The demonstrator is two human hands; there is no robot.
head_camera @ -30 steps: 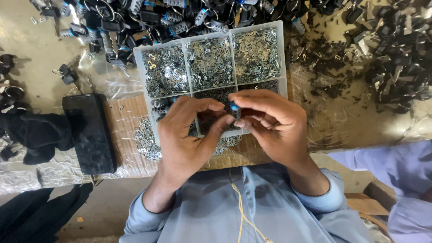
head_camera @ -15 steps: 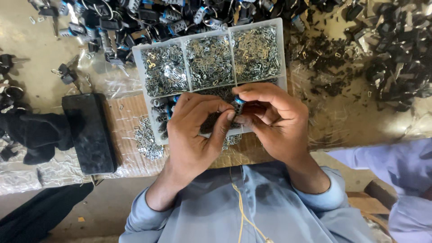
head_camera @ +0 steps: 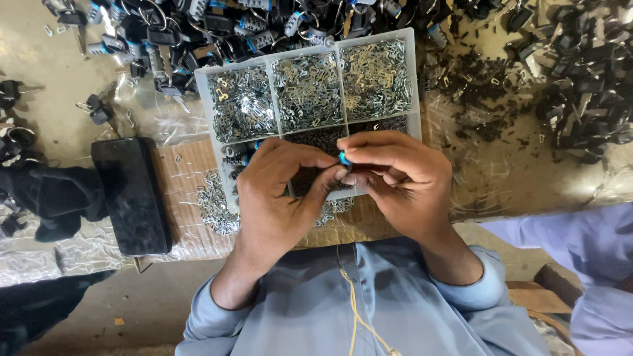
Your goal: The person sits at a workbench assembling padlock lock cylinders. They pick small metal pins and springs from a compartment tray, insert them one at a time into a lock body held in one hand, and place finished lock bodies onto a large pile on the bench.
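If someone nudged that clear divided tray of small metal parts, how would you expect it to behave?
The tray looks like thin plastic, so it would probably flex a little if lifted by one corner. Its compartments are heaped with metal clips, so it is likely heavy for its size and would slide rather than tip. A sharp push might spill clips over the low walls.

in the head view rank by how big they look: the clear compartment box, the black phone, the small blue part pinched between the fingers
1. Clear compartment box, largest, though the hands hide part of it.
2. Black phone, clearly smaller than the box.
3. Small blue part, pinched between the left hand and right hand, smallest by far.
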